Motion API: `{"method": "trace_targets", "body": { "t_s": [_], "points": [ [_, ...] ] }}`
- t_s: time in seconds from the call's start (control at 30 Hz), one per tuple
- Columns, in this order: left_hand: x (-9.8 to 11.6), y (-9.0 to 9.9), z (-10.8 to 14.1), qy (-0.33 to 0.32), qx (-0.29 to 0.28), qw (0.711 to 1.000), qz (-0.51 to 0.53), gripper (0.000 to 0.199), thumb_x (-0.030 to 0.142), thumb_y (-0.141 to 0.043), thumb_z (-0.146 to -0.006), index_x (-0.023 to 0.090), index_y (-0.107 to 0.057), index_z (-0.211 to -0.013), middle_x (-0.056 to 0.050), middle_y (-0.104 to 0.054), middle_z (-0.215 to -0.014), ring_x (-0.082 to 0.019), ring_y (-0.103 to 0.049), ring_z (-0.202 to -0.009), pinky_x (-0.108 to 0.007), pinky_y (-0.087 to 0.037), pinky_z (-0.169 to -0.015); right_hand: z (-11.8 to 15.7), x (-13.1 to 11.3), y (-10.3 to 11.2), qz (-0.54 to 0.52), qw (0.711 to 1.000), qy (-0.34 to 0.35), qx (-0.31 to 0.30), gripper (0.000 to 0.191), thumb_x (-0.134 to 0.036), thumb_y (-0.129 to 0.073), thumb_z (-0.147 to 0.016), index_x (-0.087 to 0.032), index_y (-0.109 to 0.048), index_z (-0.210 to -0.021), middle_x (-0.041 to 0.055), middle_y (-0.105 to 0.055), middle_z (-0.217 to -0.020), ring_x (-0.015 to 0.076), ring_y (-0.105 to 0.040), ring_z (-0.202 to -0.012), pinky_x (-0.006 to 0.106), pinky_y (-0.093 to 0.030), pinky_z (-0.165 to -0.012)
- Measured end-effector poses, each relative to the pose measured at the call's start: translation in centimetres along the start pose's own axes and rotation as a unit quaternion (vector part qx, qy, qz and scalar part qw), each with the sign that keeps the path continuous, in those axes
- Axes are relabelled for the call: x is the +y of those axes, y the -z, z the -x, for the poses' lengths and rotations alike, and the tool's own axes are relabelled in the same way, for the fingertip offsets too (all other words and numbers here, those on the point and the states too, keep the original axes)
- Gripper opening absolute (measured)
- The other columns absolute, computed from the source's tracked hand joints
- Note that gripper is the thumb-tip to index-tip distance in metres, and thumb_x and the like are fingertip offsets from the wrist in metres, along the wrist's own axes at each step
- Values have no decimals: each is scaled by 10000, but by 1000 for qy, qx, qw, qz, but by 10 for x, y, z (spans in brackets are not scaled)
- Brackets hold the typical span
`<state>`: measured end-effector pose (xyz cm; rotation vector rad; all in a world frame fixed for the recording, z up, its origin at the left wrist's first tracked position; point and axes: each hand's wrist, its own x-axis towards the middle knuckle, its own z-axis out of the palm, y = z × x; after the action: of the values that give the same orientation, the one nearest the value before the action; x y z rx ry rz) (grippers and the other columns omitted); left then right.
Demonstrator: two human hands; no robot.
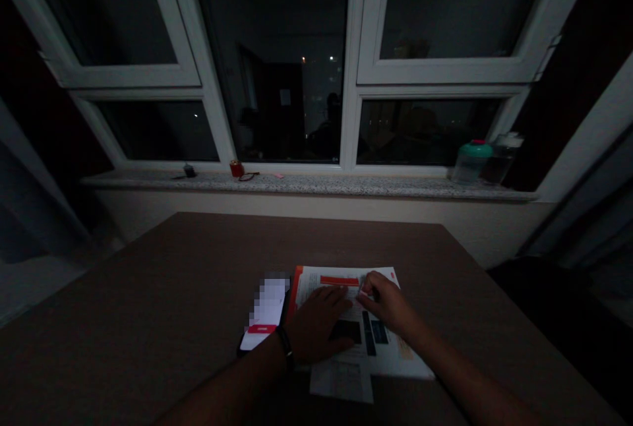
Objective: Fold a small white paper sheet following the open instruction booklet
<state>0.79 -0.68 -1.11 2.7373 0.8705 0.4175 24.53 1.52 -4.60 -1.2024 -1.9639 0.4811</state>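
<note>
Bare forearms (232, 380) cross a dark table (148, 294) at night as my left hand (319, 324) lies palm-down, fingers loosely spread, on a printed page (400, 363) beside a lit phone (270, 304), while my right hand (386, 297) pinches narrowly (holding what, I cannot tell) at its upper right part.

No text can be read. Lines of small print and a small red mark at the upper right corner stand on the printed sheet (406, 365), at lower centre of the frame, too dim and small to make out. The phone (254, 339) left of it shows pale marks on a red band, illegible; faint marks on the paper slip (341, 383) near the bottom edge are unreadable too.
</note>
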Motion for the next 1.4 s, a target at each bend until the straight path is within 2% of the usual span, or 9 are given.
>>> {"method": "trace_targets", "body": {
  "t_s": [0.17, 0.4, 0.7, 0.9, 1.0, 1.23, 1.4],
  "points": [
    [0, 0, 0, -2, -5, 1000, -4, 718, 542, -644, -865, 249, -372, -1462, -111, -386, -1516, -331, -352, -1376, -517, -299, -1121, 1, -1, 2, -14, 1000, -17, -9, 173, -170, -648, -821, -221, -496, -756, -9, -550, -792, 175, -522, -740, 273, -376, -664],
    [3, 1, -3, 22, -4, 1000, -10, 583, 438, -626, -909, 205, -432, -1407, -113, -463, -1460, -302, -404, -1338, -483, -325, -1111, 3, -8, 8, -53, 996, 29, -63, 165, -122, -624, -794, -227, -497, -802, -7, -552, -852, 171, -524, -793, 277, -403, -716],
    [1, -1, -3, 13, 8, 1000, -5, 628, 417, -667, -872, 224, -419, -1416, -98, -455, -1463, -300, -386, -1341, -488, -310, -1114, -2, 1, 2, -22, 1000, -10, 0, 162, -144, -597, -800, -222, -465, -749, -9, -529, -796, 167, -507, -735, 260, -376, -641],
    [4, 4, -4, 15, -4, 1000, -8, 556, 421, -644, -887, 247, -451, -1379, -85, -491, -1420, -309, -423, -1298, -500, -335, -1083, 4, -4, 7, -41, 996, 24, -78, 215, -74, -627, -712, -224, -479, -751, -30, -525, -780, 149, -498, -707, 244, -368, -630],
    [5, 4, -5, 11, 1, 1000, -11, 507, 383, -648, -892, 247, -472, -1347, -74, -520, -1383, -298, -442, -1269, -479, -349, -1070, 5, -7, 8, -39, 994, 42, -89, 221, -69, -629, -715, -226, -481, -762, -31, -509, -788, 154, -503, -735, 247, -371, -652],
    [2, -1, -5, 6, 21, 1000, -3, 523, 354, -676, -874, 230, -471, -1339, -75, -515, -1382, -283, -439, -1264, -452, -349, -1074, -1, 0, 2, -15, 1000, 8, -2, 152, -133, -586, -810, -223, -471, -766, -4, -540, -823, 172, -516, -758, 267, -380, -672],
    [-3, -3, -3, -4, 21, 1000, 16, 581, 350, -682, -859, 242, -444, -1378, -81, -434, -1473, -291, -374, -1343, -469, -299, -1117, 1, -1, 3, -23, 999, 14, -24, 169, -118, -610, -768, -224, -478, -760, -18, -535, -799, 155, -500, -705, 251, -365, -631]
  ]
}}
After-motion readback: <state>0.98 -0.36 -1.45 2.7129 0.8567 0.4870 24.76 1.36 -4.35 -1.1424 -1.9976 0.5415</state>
